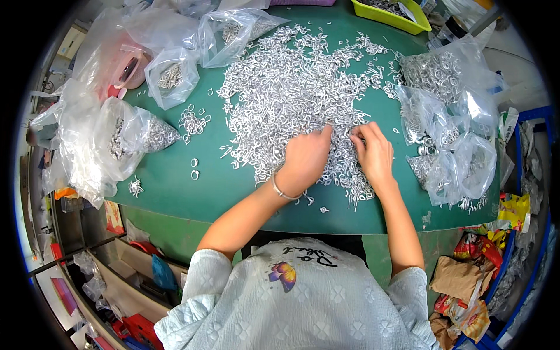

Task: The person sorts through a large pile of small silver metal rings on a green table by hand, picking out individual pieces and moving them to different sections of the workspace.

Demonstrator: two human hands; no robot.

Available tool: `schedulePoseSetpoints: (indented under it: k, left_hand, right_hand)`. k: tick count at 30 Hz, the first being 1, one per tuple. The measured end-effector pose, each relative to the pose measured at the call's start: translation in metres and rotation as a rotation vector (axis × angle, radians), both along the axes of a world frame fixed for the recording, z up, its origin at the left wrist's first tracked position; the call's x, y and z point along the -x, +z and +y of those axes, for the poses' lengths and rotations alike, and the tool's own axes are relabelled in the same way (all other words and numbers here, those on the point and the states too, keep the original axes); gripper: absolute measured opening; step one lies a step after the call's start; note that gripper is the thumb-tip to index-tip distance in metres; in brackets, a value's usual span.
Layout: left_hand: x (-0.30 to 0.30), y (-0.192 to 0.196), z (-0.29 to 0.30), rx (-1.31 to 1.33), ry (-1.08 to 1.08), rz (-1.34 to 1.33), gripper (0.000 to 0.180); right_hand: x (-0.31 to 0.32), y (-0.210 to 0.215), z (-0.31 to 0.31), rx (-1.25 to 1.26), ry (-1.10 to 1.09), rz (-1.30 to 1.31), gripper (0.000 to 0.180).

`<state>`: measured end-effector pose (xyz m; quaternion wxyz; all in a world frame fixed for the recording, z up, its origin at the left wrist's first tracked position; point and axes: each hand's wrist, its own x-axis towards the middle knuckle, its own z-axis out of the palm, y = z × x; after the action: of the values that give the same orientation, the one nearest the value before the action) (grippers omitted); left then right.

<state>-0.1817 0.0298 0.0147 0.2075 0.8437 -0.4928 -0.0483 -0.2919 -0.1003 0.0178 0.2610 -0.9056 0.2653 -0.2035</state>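
Note:
A wide heap of small silver metal rings and hooks (291, 87) covers the middle of the green table (175, 186). My left hand (306, 157) lies palm down on the near part of the heap, fingers curled into the pieces, a thin bracelet on the wrist. My right hand (373, 154) rests beside it, its fingertips pinched together among the pieces. The two hands almost touch. What lies under the fingers is hidden.
Clear plastic bags of the same metal parts stand at the left (116, 140), the back (172, 76) and the right (449, 116). A yellow-green tray (388, 14) sits at the far edge. Loose rings (193, 166) lie near the left bags. Boxes and wrappers (466, 280) crowd the floor.

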Motion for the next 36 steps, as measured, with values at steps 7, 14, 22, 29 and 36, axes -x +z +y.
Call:
schedulePoseSetpoints:
  k: [7, 14, 22, 29, 36]
  left_hand:
    - [0.009, 0.002, 0.028, 0.105, -0.115, 0.07, 0.025]
    - [0.023, -0.005, 0.016, -0.022, -0.097, 0.001, 0.034]
    - [0.026, 0.011, 0.027, 0.046, -0.073, 0.167, 0.026]
    - [0.022, 0.004, 0.033, 0.203, -0.094, 1.116, 0.03]
    - [0.03, 0.015, 0.036, 0.375, 0.212, 2.412, 0.047]
  right_hand:
    - [0.035, 0.002, -0.016, -0.161, -0.043, -0.051, 0.012]
    - [0.018, 0.01, -0.008, 0.084, 0.003, 0.163, 0.023]
    - [0.034, 0.02, -0.014, -0.014, -0.088, 0.172, 0.013]
    - [0.04, 0.011, -0.015, -0.044, -0.036, 0.119, 0.009]
    - [0.05, 0.031, 0.019, -0.738, 0.107, -0.032, 0.015]
